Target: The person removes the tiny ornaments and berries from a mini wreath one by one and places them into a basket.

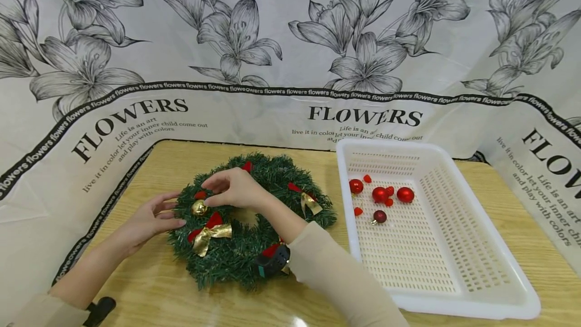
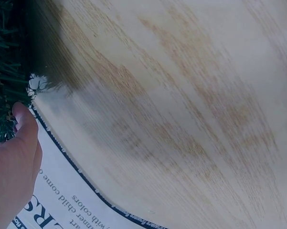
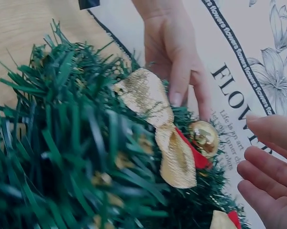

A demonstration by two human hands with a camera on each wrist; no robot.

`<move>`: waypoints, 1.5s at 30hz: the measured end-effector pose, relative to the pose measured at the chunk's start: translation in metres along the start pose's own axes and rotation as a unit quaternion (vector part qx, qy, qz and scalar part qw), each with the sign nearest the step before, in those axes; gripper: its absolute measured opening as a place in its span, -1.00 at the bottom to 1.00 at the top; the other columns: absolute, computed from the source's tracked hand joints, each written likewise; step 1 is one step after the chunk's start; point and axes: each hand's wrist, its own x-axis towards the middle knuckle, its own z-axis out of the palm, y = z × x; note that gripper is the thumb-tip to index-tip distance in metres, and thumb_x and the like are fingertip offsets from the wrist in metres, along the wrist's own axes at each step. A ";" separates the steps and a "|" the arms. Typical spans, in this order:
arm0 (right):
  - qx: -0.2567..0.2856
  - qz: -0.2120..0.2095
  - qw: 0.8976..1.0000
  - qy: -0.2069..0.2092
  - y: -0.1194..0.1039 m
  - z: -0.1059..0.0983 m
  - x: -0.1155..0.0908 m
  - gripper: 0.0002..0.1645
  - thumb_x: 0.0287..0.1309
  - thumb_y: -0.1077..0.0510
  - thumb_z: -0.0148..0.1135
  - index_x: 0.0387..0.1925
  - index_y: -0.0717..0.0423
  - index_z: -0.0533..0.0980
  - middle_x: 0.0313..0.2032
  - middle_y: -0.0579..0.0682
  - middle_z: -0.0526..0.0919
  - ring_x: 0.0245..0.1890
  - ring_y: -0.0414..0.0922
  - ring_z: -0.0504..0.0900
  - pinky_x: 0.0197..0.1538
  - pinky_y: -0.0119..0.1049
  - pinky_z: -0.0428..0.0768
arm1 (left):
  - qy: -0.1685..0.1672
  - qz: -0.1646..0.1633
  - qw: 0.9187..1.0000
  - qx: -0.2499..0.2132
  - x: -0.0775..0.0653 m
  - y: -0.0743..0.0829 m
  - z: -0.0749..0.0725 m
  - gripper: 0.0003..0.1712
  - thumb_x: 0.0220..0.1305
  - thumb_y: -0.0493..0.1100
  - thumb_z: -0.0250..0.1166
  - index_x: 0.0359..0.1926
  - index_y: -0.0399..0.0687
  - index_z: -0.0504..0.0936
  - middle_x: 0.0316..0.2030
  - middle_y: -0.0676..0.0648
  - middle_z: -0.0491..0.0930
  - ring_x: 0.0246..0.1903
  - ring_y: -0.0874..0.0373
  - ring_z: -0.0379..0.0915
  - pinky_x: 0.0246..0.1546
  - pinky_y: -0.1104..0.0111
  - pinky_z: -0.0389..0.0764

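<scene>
A green wreath (image 1: 272, 175) lies on the table, decorated with gold-and-red bows and a shiny gold ball (image 1: 198, 208). At its left edge, my left hand (image 1: 145, 223) touches the greenery with fingers mostly straight; the left wrist view shows part of this hand (image 2: 16, 167) against the needles. My right hand (image 1: 238, 188) is over the wreath's upper left, close to the gold ball. In the right wrist view, its loosely bent fingers (image 3: 265, 174) are apart from the ball and hold nothing. A gold bow (image 3: 155, 119) sits beside the ball there.
To the right stands a white slotted plastic basket (image 1: 476, 216) holding several red balls (image 1: 405, 195), small red pieces and a dark red ball (image 1: 379, 216). A flower-printed cloth (image 1: 254, 115) hangs behind the wooden table (image 1: 150, 286).
</scene>
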 end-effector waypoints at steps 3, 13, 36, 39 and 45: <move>-0.012 0.001 1.000 0.013 0.003 0.008 0.002 -0.58 0.06 0.21 0.35 0.00 0.22 0.56 -0.03 0.11 0.61 -0.03 -0.03 0.56 -0.10 -0.46 0.51 | -0.003 -0.001 1.000 -0.001 0.000 0.000 0.000 -0.01 0.17 -0.19 0.31 0.44 -0.23 -0.12 0.31 -0.47 -0.08 0.25 -0.43 -0.10 0.11 -0.07 0.33; -0.098 0.008 0.994 0.044 0.009 0.040 0.006 -0.57 0.04 0.13 0.37 0.01 0.07 0.58 -0.13 -0.12 0.63 -0.24 -0.35 0.54 -0.23 -0.54 0.49 | -0.003 0.001 1.000 0.007 0.000 0.001 -0.001 -0.01 0.17 -0.18 0.32 0.43 -0.23 -0.12 0.31 -0.50 -0.10 0.25 -0.45 -0.09 0.06 -0.03 0.39; -0.212 -0.008 0.975 0.073 0.008 0.047 0.006 -0.54 0.04 0.13 0.37 0.03 0.03 0.56 -0.03 -0.07 0.59 -0.18 -0.26 0.55 -0.26 -0.56 0.47 | -0.004 0.002 1.000 0.001 0.001 0.002 0.000 -0.01 0.17 -0.18 0.32 0.44 -0.22 -0.12 0.31 -0.48 -0.09 0.26 -0.43 -0.09 0.06 -0.01 0.41; -0.198 -0.015 0.977 0.073 0.007 0.045 0.004 -0.54 0.05 0.13 0.37 0.04 0.06 0.56 -0.05 -0.07 0.60 -0.21 -0.27 0.55 -0.26 -0.56 0.47 | -0.003 0.002 1.000 0.002 0.001 0.002 0.000 0.00 0.17 -0.18 0.32 0.44 -0.22 -0.12 0.32 -0.48 -0.09 0.26 -0.42 -0.08 0.06 -0.01 0.41; -0.143 -0.018 0.986 0.082 0.006 0.041 0.001 -0.52 0.05 0.13 0.36 0.05 0.08 0.54 -0.06 -0.08 0.60 -0.12 -0.28 0.55 -0.13 -0.54 0.49 | -0.003 0.002 1.000 0.001 0.000 0.001 0.000 0.00 0.17 -0.19 0.32 0.44 -0.22 -0.13 0.32 -0.48 -0.10 0.26 -0.42 -0.09 0.07 -0.02 0.39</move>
